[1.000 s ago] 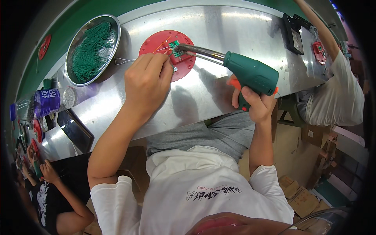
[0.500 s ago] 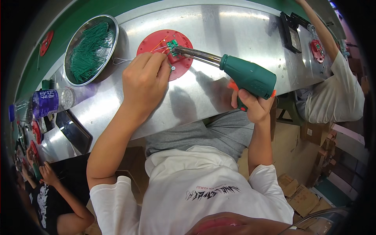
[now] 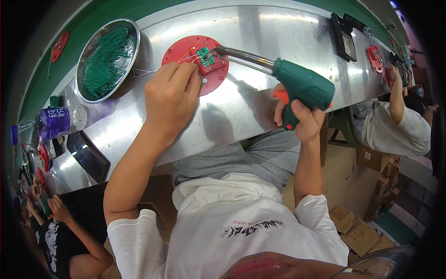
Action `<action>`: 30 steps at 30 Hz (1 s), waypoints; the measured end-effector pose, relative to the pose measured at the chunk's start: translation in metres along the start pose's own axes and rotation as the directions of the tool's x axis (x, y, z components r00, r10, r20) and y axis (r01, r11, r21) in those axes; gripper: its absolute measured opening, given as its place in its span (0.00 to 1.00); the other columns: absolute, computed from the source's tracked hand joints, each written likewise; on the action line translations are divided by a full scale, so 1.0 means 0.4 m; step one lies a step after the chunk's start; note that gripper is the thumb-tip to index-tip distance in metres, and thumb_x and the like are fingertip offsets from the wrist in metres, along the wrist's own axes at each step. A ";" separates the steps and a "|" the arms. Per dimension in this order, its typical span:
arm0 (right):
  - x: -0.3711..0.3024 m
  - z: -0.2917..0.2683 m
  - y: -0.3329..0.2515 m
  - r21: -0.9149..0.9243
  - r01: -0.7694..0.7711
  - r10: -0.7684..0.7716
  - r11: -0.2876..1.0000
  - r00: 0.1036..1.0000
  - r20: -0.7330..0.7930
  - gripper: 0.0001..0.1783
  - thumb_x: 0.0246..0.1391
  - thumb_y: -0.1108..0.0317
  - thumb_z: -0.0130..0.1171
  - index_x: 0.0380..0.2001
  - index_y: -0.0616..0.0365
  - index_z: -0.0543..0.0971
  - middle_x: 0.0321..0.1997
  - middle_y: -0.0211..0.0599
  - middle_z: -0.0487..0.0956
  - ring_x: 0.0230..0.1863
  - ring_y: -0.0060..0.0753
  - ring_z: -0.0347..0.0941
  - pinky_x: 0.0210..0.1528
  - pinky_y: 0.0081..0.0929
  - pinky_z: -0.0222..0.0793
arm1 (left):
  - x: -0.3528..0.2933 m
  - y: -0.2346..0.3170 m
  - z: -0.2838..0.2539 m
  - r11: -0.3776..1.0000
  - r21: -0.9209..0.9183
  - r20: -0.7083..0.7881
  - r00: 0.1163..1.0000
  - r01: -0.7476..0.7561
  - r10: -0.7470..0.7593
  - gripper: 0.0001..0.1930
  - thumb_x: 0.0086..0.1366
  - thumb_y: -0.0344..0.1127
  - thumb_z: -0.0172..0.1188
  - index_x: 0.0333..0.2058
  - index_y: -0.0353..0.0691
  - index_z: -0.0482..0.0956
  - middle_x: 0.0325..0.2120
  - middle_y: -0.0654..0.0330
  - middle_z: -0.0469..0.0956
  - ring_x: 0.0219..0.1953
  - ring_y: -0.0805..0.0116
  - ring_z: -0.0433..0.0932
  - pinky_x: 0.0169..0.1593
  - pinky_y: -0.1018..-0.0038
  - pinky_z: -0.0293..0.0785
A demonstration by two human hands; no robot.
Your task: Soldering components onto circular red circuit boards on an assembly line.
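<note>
A round red plastic disc lies on the metal table, bearing a small green circuit board with thin orange and white wires at it. My left hand rests at the disc's near-left edge, fingertips pinched on a thin wire close to the board; the exact grip is partly hidden by the fingers. In my right hand is a green soldering gun with an orange trigger, held by its handle. Its metal tip hangs over the disc's right side, just right of the board, seemingly apart from it.
A steel bowl of green wires stands at the left, near a plastic bottle with a purple label and a dark tablet-like device. At the far right are a black stand, another red disc and a co-worker's arm.
The soldering gun has moved right and its tip has come away from the board. My left hand stays put. The co-worker's arm at the right has drawn back from the far edge.
</note>
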State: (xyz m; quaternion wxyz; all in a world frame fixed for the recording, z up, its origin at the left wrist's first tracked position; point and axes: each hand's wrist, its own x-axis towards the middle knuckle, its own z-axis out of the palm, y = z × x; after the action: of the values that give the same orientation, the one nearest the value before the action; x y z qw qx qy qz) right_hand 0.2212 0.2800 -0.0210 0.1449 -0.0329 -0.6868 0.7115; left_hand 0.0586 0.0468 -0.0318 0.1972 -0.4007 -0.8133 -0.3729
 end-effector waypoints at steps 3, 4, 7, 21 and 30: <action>-0.008 -0.015 0.005 0.011 0.055 -0.055 0.998 0.998 -0.024 0.27 0.60 0.63 0.55 0.57 0.73 0.70 0.41 0.58 0.79 0.17 0.36 0.74 0.18 0.27 0.69 | 0.001 0.003 0.004 1.000 0.001 0.000 1.000 -0.008 0.008 0.04 0.56 0.25 0.65 0.31 0.36 0.81 0.23 0.54 0.77 0.25 0.55 0.78 0.30 0.63 0.74; -0.009 -0.019 0.004 0.004 0.066 -0.066 0.998 0.997 -0.036 0.28 0.61 0.63 0.55 0.58 0.74 0.69 0.42 0.59 0.79 0.17 0.36 0.74 0.18 0.27 0.69 | 0.000 0.002 0.003 1.000 -0.003 -0.001 1.000 -0.006 0.006 0.04 0.56 0.25 0.65 0.31 0.36 0.81 0.23 0.54 0.77 0.25 0.55 0.78 0.30 0.63 0.74; -0.007 -0.041 0.002 -0.056 0.091 -0.094 0.994 0.993 -0.067 0.30 0.62 0.61 0.55 0.60 0.73 0.67 0.43 0.60 0.78 0.17 0.36 0.74 0.17 0.27 0.69 | 0.000 0.007 -0.001 1.000 -0.004 0.009 1.000 0.005 -0.005 0.04 0.56 0.25 0.65 0.31 0.36 0.81 0.24 0.54 0.77 0.25 0.55 0.78 0.30 0.63 0.74; 0.011 -0.170 -0.005 0.041 0.150 -0.131 0.988 0.945 -0.301 0.23 0.63 0.65 0.55 0.54 0.73 0.71 0.43 0.57 0.79 0.18 0.33 0.74 0.18 0.26 0.68 | 0.018 0.022 -0.015 0.994 0.061 0.088 0.992 0.087 -0.092 0.06 0.56 0.25 0.67 0.33 0.36 0.82 0.26 0.55 0.79 0.28 0.56 0.79 0.31 0.64 0.74; 0.009 -0.170 -0.011 0.110 0.187 -0.080 0.976 0.781 -0.620 0.20 0.66 0.61 0.50 0.46 0.73 0.74 0.39 0.54 0.79 0.15 0.32 0.71 0.15 0.27 0.66 | 0.144 0.037 -0.053 0.976 0.196 0.521 0.853 -0.091 -0.025 0.36 0.44 0.48 0.74 0.53 0.42 0.76 0.47 0.52 0.76 0.52 0.51 0.71 0.57 0.59 0.60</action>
State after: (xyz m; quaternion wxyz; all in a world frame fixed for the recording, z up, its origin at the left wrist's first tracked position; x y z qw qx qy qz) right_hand 0.2352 0.3467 -0.0197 0.4115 -0.2002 -0.5420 0.7049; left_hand 0.0362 0.0657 0.0240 0.0183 -0.4772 -0.8643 -0.1577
